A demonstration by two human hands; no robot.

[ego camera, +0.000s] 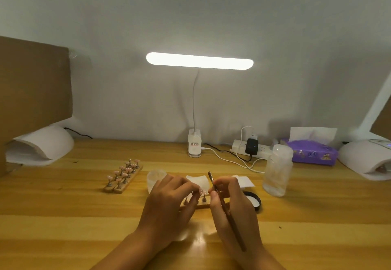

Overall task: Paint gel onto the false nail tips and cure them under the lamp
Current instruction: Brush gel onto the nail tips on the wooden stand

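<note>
The right hand (230,202) grips a brown-handled brush (226,212). The brush's far end pokes out beyond the fingertips, and the handle runs back over the hand. The left hand (169,200) curls its fingers down onto the near wooden rack (204,204) between the two hands and pinches a pink nail tip (200,190) on its peg.

Just right of the right hand sits a small black-rimmed pot (255,201) with something white in it. Further right and beyond it stands a tall frosted jar (278,170), contents unclear. Just beyond the left hand is a frosted cup (156,175); I cannot tell what it holds. Left of that hand, a second rack (123,177) carries rows of pink tips.

The wooden table (63,217) meets a white wall. A white curing lamp (42,145) sits far left, and a second curing lamp (366,159) far right beside a purple tissue box (313,153). A lit desk lamp (200,60) hangs above.
</note>
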